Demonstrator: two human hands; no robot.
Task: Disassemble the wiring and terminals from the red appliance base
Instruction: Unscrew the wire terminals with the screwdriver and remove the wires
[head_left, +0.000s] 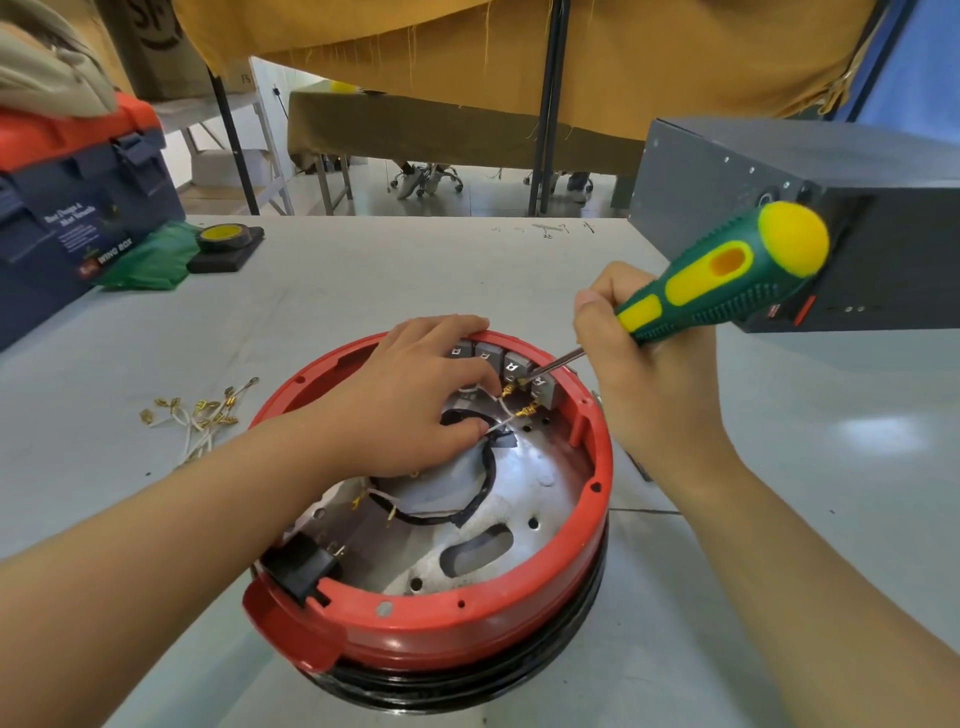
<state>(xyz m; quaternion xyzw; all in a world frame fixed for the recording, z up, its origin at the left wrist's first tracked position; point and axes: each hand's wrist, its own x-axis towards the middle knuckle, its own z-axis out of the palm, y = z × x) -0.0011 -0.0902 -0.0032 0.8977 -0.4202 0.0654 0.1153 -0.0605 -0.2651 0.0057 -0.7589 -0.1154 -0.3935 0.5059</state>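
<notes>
Prying at the switch row now: your right hand grips the green-and-yellow screwdriver, tip set against a brass terminal at the grey switch blocks on the far wall of the red appliance base. Your left hand rests inside the base, thumb and finger pinching a white wire that runs to those terminals. Fingers on both hands are curled, nothing loose.

Base sits at the middle of the worktop, open side up, just in front of you.

Progress, judged from the layout: roughly halfway or a bit past. A pile of pulled white leads with brass connectors lies on the worktop left of the base, so a good batch is already out.

Still left:
- two brass terminals near the switch blocks, with the white wire you're holding
- black sleeved harness curving across the metal floor, with a couple of small yellow connectors at its near-left end
- black power socket at the near rim; can't tell if its leads are still attached

Toolbox and tape roll sit far left, dark box far right; none in play.
</notes>
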